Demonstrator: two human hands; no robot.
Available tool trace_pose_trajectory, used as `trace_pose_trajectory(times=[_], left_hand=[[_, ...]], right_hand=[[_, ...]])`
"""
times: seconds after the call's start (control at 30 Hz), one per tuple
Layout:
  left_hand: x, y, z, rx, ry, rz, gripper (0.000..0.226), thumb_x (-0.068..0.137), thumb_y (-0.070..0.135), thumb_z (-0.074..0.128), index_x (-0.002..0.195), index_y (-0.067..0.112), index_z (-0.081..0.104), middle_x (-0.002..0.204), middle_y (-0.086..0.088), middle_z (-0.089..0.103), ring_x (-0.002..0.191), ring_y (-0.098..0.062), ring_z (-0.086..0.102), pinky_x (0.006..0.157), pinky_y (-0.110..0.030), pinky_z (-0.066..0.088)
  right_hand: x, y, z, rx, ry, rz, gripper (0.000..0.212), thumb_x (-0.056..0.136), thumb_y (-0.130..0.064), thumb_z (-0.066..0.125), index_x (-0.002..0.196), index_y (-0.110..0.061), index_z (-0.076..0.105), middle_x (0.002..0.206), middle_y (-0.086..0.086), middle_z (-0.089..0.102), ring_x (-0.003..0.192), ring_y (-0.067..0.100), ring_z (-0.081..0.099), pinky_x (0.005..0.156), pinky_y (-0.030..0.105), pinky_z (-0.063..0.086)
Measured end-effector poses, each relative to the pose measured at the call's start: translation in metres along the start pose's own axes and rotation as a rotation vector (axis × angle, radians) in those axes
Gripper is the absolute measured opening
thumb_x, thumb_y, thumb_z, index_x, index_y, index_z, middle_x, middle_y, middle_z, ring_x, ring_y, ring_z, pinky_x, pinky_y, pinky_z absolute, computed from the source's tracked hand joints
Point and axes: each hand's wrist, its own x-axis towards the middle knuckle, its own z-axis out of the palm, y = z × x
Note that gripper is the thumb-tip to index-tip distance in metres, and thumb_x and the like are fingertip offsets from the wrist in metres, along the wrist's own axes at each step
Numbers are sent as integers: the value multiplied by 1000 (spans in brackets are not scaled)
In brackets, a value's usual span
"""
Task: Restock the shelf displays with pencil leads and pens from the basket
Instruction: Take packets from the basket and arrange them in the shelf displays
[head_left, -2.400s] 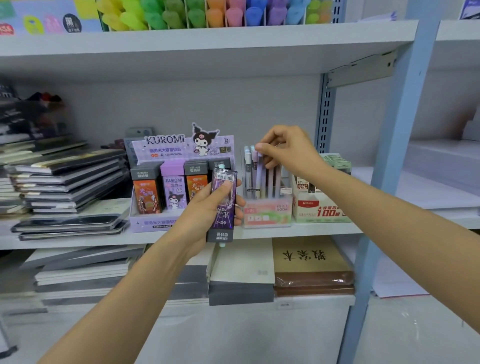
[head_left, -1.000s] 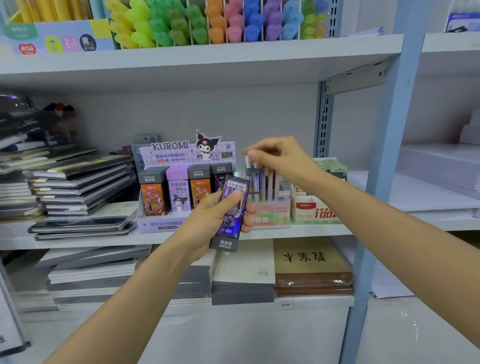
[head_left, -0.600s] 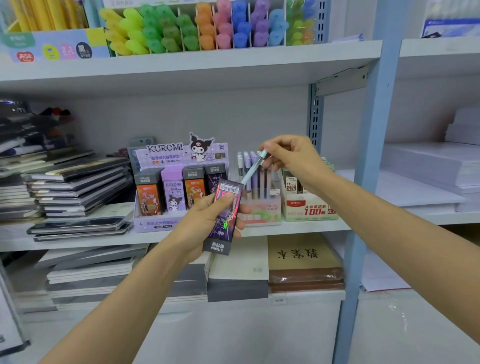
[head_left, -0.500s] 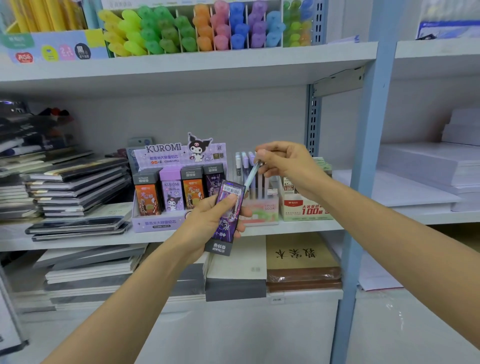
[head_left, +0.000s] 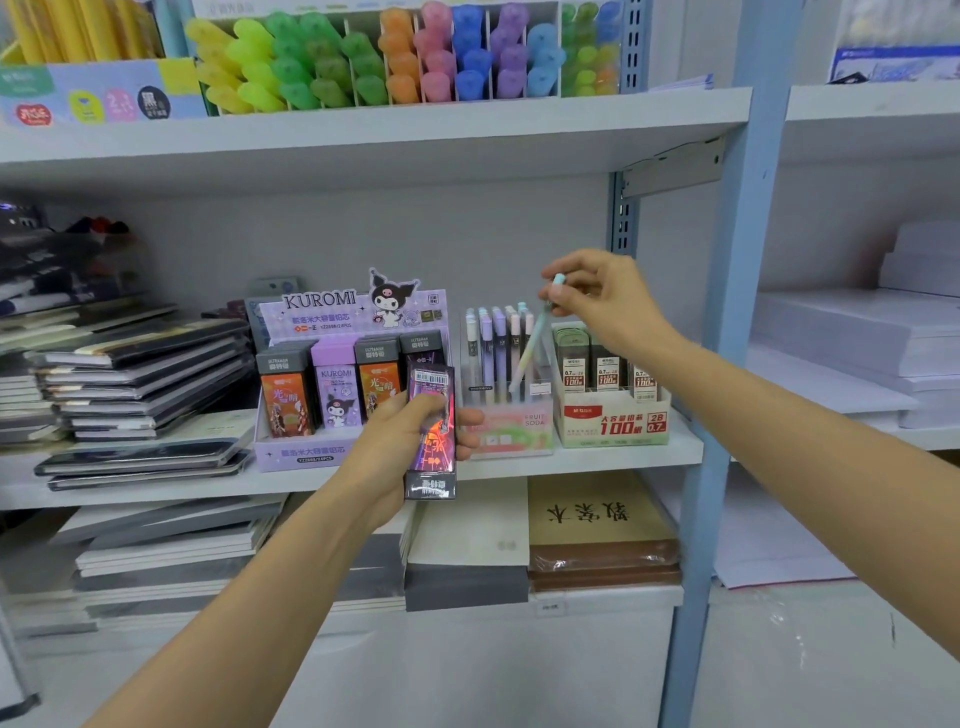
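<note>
Right hand (head_left: 605, 301) pinches a tilted pen (head_left: 531, 343) over the pen display (head_left: 511, 428), flanked by Kuromi display (head_left: 311, 452) and lead box (head_left: 613, 423); left hand (head_left: 400, 441) grips a lead case (head_left: 439, 447) before its left corner.

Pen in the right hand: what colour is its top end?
Mint green; the pen shows best in the head view.
</note>
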Motion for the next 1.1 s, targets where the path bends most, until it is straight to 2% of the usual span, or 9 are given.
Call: trace_pose_trajectory(times=[0.27,0.43,0.53,0.67,0.8,0.93,1.0,1.03,1.1], left_hand=[[-1,-2,0,-76,-17,37,20,100,14,50,118,8,55,90,-18,73,68,-24,70,61,-31,59],[1,-5,-3,-76,-25,32,24,99,14,50,121,6,54,91,-17,73,70,-23,70,64,-32,60],[2,-7,-3,-73,-32,36,25,99,15,51,122,6,55,91,-16,74,70,-23,70,63,-31,59],[1,-7,-4,-66,-42,41,22,99,14,50,120,8,55,91,-16,74,70,-23,70,63,-31,60],[3,-7,-5,-42,-51,44,21,99,15,51,118,8,56,92,-15,74,71,-22,70,64,-31,60],[3,-7,-6,4,-62,53,19,96,12,56,114,7,56,92,-14,74,71,-21,70,63,-30,58],[1,-7,-6,33,-75,61,22,91,6,61,112,4,55,91,-14,75,70,-20,71,63,-28,58],[0,-7,-6,40,-84,59,24,89,4,63,112,3,55,91,-15,75,69,-19,71,63,-27,58],[-1,-7,-1,56,-109,51,27,87,0,64,112,2,55,94,-17,74,68,-20,70,63,-27,57]], right_hand=[[6,3,19,-76,-178,-24,18,93,-5,61,110,-6,65,97,7,73,87,11,71,78,21,57],[8,-1,14,-95,-309,-32,22,94,-5,59,116,-3,60,96,8,74,88,9,71,77,19,56],[8,-2,21,-60,-274,-25,22,92,-4,62,114,-2,58,92,8,73,77,2,70,70,16,54],[9,1,27,-53,-177,-23,16,90,-6,66,105,-4,66,90,9,69,76,12,67,68,15,55],[5,7,38,-237,-124,-67,11,87,-14,70,98,-12,72,83,-4,67,72,7,59,66,9,47],[4,4,44,-339,-94,-86,16,88,-19,69,103,-14,74,95,0,65,77,9,55,78,23,50],[0,-4,42,-277,-39,-134,20,89,-24,67,107,-18,73,95,-4,64,77,7,54,77,23,49],[-3,-8,40,-216,-47,-150,21,89,-26,67,109,-20,71,94,-6,66,75,5,55,75,20,49],[-13,-17,40,-94,-213,-135,25,90,-30,66,113,-22,68,95,-8,69,77,4,61,70,14,51]])
